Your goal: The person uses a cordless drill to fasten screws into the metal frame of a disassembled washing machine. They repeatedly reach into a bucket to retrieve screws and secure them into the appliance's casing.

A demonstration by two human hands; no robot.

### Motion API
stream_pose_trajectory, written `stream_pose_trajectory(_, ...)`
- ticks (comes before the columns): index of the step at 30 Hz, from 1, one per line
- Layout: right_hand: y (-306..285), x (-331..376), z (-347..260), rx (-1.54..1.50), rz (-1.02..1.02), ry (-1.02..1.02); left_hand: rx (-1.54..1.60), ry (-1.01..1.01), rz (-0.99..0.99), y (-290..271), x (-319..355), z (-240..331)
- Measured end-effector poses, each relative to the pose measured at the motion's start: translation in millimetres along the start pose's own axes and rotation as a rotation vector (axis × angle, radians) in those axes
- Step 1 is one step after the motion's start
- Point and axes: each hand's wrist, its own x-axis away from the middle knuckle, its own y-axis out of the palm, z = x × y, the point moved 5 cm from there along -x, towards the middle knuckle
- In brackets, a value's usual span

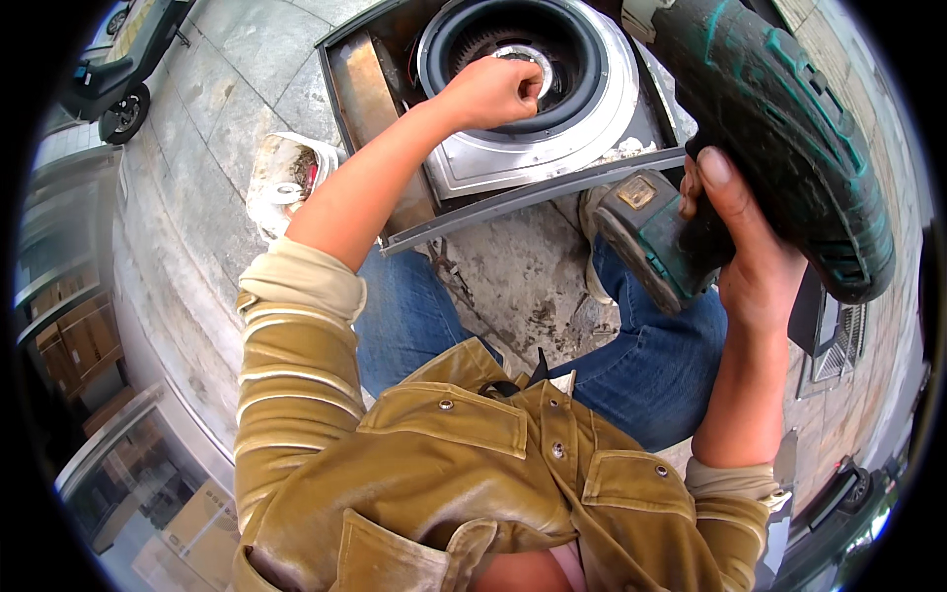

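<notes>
Left hand: the left hand [490, 91], at upper centre of the frame, is closed into a fist around the small silver hub [523, 57] at the middle of the round blower opening; what the fingers pinch there cannot be made out.
Right hand: the right hand [740, 247], at right of centre, is wrapped tight about the grip of a dark green cordless drill [779, 138], thumb lying up along the handle.
Drill: its body fills the upper right of the frame, worn and scuffed; its battery pack [646, 237] points down and left, just beside the knee.
Blower unit: a grey metal housing [552, 158] with a white circular rim [617, 99] and black inner ring, set in a dark rectangular frame [523, 197] at top centre, lying on the stone pavement [197, 128].
Rag bundle: a crumpled white bag [286, 178] lies at left of the frame's lower corner, on the pavement.
Clothing: mustard corduroy jacket [444, 464], sleeves pushed up; blue jeans [414, 326].
Surroundings: a parked scooter [118, 79] at upper left.
</notes>
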Motion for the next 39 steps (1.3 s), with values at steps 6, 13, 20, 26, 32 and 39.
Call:
stream_pose_trajectory(6, 8, -1, -4, -0.004, -0.014, -0.033, 0.759, -0.13, -0.241, 45, 134, 57)
stream_pose_trajectory(13, 13, 3, 4, 0.105, -0.027, -0.004, 0.445, -0.227, -0.399, 192, 191, 63)
stream_pose_trajectory(20, 30, 3, -3, 0.17, -0.068, -0.034, 0.153, -0.169, -0.441, 215, 206, 64)
stream_pose_trajectory(26, 21, 10, 13, 0.319, -0.016, 0.058, 0.327, 0.047, 0.19, 70, 215, 72)
stream_pose_trajectory(32, -3, -3, 34, 0.433, -0.146, -0.042, -0.13, -0.534, 0.838, -65, 306, -74)
stream_pose_trajectory(39, 29, 9, 25, 0.143, -0.099, 0.104, -0.331, -1.084, 0.327, -15, 380, -209)
